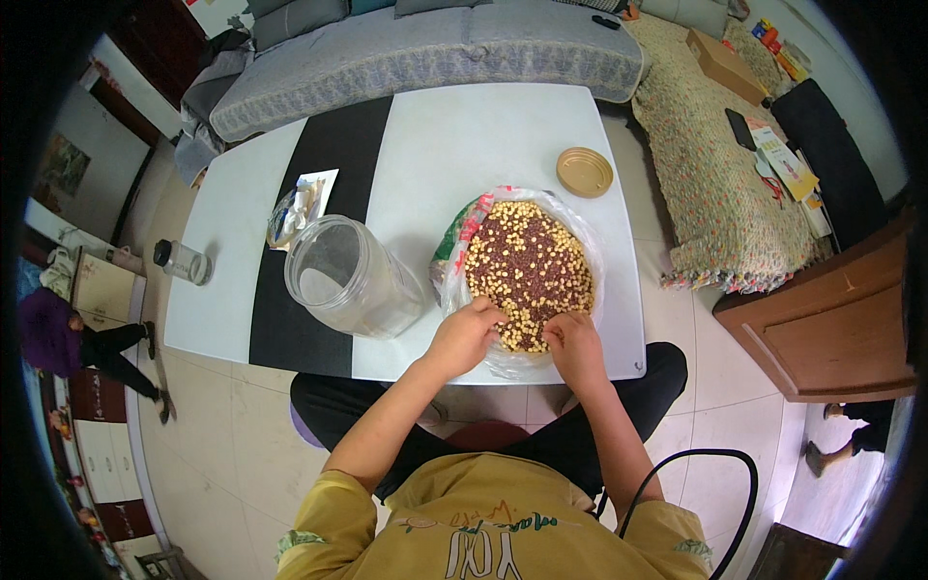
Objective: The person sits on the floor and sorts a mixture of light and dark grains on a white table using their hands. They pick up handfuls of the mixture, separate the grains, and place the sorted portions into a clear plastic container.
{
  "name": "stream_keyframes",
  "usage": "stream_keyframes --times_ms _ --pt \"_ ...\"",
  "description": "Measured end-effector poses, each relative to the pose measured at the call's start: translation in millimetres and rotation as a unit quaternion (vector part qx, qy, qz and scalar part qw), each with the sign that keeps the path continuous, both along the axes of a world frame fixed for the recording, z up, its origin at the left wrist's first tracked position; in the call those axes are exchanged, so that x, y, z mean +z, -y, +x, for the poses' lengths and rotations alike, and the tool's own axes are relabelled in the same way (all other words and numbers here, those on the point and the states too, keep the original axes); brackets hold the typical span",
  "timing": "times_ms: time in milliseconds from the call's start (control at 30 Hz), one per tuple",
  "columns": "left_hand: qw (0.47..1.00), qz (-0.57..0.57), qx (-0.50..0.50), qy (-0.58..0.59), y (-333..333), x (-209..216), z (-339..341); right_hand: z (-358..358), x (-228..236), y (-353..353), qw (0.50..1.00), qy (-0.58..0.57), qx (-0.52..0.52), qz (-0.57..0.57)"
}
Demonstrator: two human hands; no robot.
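Note:
A clear plastic bag (597,253) lies wide on the table in front of me, its rim folded out, with a red and green printed patch on its left side. It is full of dark red small grains or beans mixed with pale yellow kernels (527,271). My left hand (469,333) is at the near left of the pile, fingers curled together down at the kernels. At the near right, my right hand (576,346) is closed in a pinch over the pile. Whatever the fingertips hold is too small or hidden. A large clear jar (382,290) stands open left of the bag.
On the white table (464,126) with a black stripe are a gold lid (584,171), a small packet (307,198) and a clear bottle (184,262) with a dark cap. A sofa (406,68) runs along the far side. People stand at far left and right.

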State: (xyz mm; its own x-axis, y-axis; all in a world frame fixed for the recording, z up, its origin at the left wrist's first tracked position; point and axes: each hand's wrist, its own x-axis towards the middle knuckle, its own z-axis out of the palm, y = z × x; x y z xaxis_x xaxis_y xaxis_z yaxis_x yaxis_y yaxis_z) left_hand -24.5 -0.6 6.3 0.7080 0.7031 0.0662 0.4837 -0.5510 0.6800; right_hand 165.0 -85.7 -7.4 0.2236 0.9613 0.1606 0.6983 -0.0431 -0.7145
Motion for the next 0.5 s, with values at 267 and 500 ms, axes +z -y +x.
stream_keyframes --times_ms 267,500 --pt "0.995 0.039 0.01 -0.089 2 3 9 1 -1 0 1.0 0.011 0.006 -0.008" --pt "0.997 0.046 0.016 -0.053 -6 -7 8 2 -1 1 1.0 0.004 0.006 -0.004"
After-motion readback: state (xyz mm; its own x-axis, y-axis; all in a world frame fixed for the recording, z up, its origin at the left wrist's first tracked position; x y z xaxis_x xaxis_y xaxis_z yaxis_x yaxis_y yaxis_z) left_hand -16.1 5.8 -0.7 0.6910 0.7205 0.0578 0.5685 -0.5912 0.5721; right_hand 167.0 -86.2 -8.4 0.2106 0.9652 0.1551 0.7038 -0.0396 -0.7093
